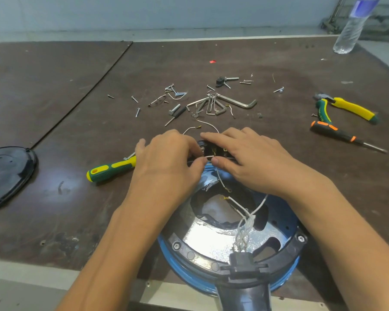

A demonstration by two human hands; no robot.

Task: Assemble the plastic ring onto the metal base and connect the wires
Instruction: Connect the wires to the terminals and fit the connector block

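The ring (190, 254) appeared screwed onto the base (211, 239), which stood at 6 o'clock on the worktop (77, 209). At the ring's 12 o'clock, the left hand (166, 160) pinched a white wire (208, 156) between thumb and forefinger. The right hand (245, 158) lay with its fingers straight over the block (213, 150), gripping nothing. Recommended: steady the block, push the lug squarely home, and avoid kinking the lead. Other wires (244, 222) appeared unconnected.

Brown table (54, 198) under metal base (211, 234), screws (138, 112), pliers (346, 107).
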